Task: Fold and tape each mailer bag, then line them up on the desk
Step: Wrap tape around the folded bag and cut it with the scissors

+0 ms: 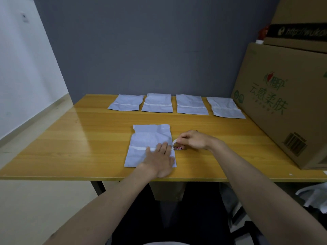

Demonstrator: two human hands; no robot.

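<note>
There is a single wide-angle view, taken from the person's head and facing forward and down, so both forearms run up from the bottom edge toward the wooden desk point(88, 138), whose near edge crosses the lower middle. It sits close: the left hand point(159, 158), flat on a mailer bag point(150, 138), and the right hand point(192, 139), holding a tape roll point(177, 146), lie near the picture's centre. Beyond the fingertips the view reaches a far row of bags point(157, 103), the grey wall point(150, 41) behind, and cardboard boxes point(283, 103) to the right of the right fingers.
</note>
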